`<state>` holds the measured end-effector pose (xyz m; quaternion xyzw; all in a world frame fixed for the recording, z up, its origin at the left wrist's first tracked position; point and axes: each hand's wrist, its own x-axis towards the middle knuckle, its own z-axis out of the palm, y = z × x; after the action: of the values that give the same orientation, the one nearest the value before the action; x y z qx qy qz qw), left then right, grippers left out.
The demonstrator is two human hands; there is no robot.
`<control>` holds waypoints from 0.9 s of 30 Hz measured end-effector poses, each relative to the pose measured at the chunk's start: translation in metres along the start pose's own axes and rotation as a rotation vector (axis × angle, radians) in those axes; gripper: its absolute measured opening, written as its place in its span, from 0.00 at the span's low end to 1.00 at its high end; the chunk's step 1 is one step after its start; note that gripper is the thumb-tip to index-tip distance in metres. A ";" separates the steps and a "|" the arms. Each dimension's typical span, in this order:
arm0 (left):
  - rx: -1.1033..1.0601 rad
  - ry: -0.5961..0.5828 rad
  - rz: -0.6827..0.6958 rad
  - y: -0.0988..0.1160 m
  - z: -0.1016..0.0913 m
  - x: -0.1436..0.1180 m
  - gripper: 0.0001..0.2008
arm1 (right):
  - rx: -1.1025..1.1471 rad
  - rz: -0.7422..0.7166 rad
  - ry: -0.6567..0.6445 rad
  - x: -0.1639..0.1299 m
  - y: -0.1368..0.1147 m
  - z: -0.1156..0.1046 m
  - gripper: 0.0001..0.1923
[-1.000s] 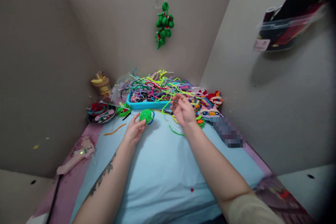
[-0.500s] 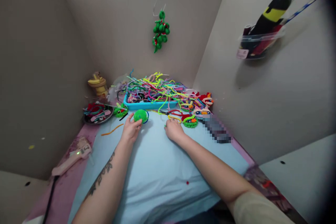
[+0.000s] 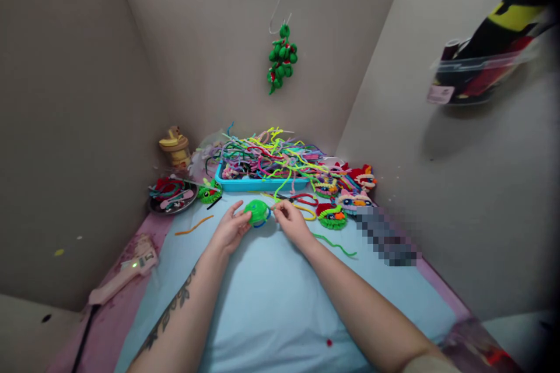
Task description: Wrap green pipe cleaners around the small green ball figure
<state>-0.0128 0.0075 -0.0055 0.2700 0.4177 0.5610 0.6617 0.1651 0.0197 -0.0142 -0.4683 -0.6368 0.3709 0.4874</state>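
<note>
**Green fuzzy disc held over the blue mat**

At the middle of the light blue mat [image 3: 271,297], just in front of the tray: left hand [image 3: 230,227] closed around a round green fuzzy disc [image 3: 256,211], thumb on top, fingers underneath, disc lifted a little off the mat and showing a blue loop at its lower edge. Right hand [image 3: 291,221] just beside the disc on its right, fingertips pinched narrowly on something thin at the disc's edge; too small to tell what.

Behind the hands: a turquoise tray [image 3: 260,185] heaped with pipe cleaners [image 3: 271,151] in many colours, some spilling over the rim. Right of the tray, near the right wall: a cluster of finished fuzzy figures [image 3: 350,186], among them 1 green round piece with an orange centre [image 3: 331,217]. On the mat beside the right forearm: 1 loose green pipe cleaner [image 3: 336,243]. Left of the disc: 1 orange pipe cleaner [image 3: 193,225] lying flat.

Further left: a small green fuzzy figure [image 3: 210,191], a round dish of scraps [image 3: 171,196], a yellow figurine [image 3: 175,145] in the corner. Near the left edge of the pink underlay: a glue gun [image 3: 125,275] with a lit green lamp. High on the back wall: a green ornament [image 3: 282,58] hanging from a hook. On the right wall: a clear pocket [image 3: 476,76] holding dark tools, blurred.
</note>
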 end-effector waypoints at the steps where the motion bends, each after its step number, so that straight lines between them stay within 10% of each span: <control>1: -0.005 -0.034 -0.018 0.000 0.000 0.000 0.29 | 0.099 0.076 -0.032 0.001 0.003 0.001 0.07; 12: 0.156 -0.055 0.052 0.000 0.011 -0.006 0.27 | 0.831 0.424 -0.169 -0.001 0.002 -0.005 0.15; 27: 1.271 -0.051 1.004 -0.009 0.007 -0.012 0.09 | 0.946 0.638 -0.224 -0.008 -0.002 -0.005 0.13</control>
<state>-0.0027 -0.0052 -0.0061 0.7625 0.4702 0.4403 0.0604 0.1698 0.0111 -0.0130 -0.3263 -0.2770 0.7909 0.4374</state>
